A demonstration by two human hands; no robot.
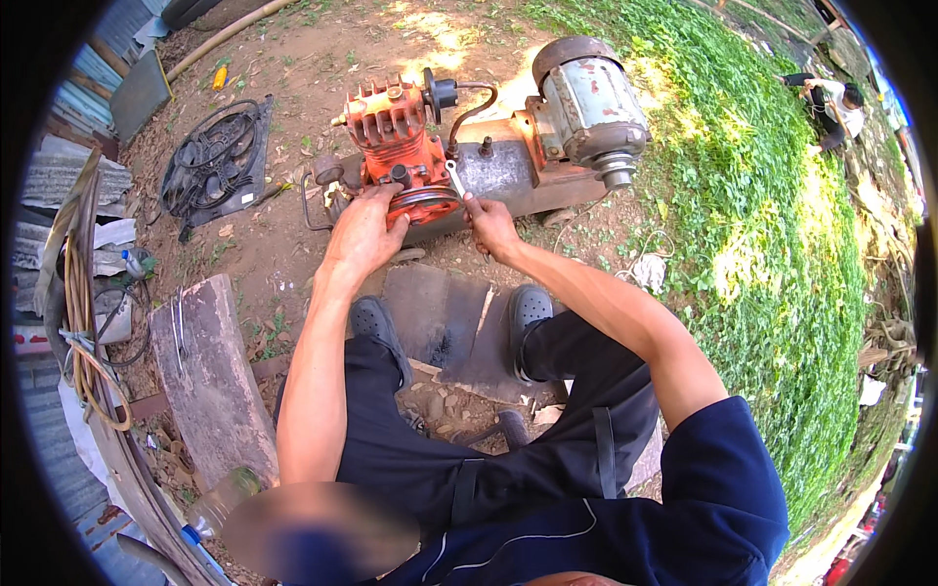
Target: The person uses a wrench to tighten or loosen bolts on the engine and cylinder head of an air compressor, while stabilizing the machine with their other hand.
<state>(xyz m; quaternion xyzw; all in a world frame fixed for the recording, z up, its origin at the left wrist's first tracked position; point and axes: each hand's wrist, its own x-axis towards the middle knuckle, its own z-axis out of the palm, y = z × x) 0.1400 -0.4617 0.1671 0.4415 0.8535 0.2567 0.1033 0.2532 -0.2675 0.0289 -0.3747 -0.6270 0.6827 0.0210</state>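
An orange finned compressor pump (391,132) stands on a long grey metal tank (498,174) on the ground in front of me. My left hand (363,232) rests on the left of the pulley wheel (426,198) at the pump's near side, fingers over its rim. My right hand (490,227) is closed round a silver wrench (453,176), whose upper end lies against the pump just right of the pulley. What the wrench's end sits on is too small to tell. A grey, worn electric motor (593,103) is mounted at the tank's right end.
A black fan shroud (217,161) lies on the dirt at left. Wooden boards (215,376) lie beside my left leg, with a hanging coil of hose (83,293) farther left. A flat board (430,317) is between my shoes. Grass spreads right, where another person (831,107) sits far off.
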